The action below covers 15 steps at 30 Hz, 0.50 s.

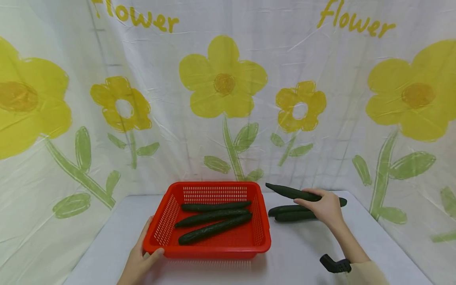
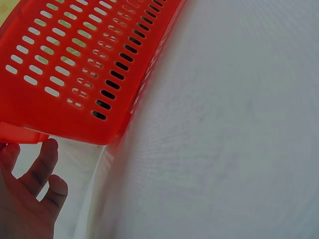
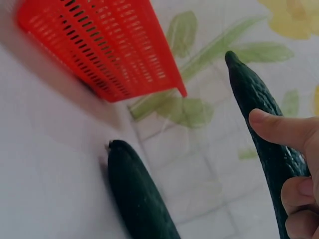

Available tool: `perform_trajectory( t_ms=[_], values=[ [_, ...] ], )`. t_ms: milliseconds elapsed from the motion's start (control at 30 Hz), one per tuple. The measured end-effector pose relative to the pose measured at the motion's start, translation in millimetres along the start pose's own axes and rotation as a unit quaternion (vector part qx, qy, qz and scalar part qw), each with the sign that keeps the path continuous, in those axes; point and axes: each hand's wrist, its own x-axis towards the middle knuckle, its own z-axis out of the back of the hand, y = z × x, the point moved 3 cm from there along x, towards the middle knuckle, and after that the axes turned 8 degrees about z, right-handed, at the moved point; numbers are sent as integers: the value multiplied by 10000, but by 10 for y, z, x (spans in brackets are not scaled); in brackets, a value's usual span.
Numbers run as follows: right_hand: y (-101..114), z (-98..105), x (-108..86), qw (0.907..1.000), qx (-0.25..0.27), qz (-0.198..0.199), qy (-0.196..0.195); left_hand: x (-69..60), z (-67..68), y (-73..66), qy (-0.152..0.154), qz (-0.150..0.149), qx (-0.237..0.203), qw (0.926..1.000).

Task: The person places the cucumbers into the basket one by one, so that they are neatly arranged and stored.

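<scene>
A red plastic basket [image 1: 210, 250] stands on the table, with three dark green cucumbers [image 1: 215, 228] lying inside it. My left hand [image 1: 140, 251] holds the basket's near left corner; in the left wrist view its fingers [image 2: 46, 159] are at the rim. To the right of the basket, my right hand [image 1: 324, 206] grips another cucumber [image 1: 286, 191] between thumb and fingers, raised off the table. Below it, two more cucumbers [image 1: 293, 216] lie side by side on the table, partly hidden by the hand. The right wrist view shows the held cucumber [image 3: 249, 89] with its tapered tip pointing away.
A white cloth covers the table [image 1: 292, 253]. Behind it hangs a pale curtain [image 1: 164, 150] painted with yellow flowers. A black wrist strap [image 1: 335, 264] sits on my right wrist.
</scene>
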Motion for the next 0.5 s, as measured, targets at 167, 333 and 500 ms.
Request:
perform_trajectory(
  t_ms=[167,333,500],
  values=[
    [151,-150,165,9998,115,165,76,-2,6,7,2,38,-12,10000],
    [338,-302,332,9985,303,437,160,2,0,13,24,56,-42,10000],
    [545,-447,477,9967,490,593,269,0,-3,4,12,85,-31,10000]
  ],
)
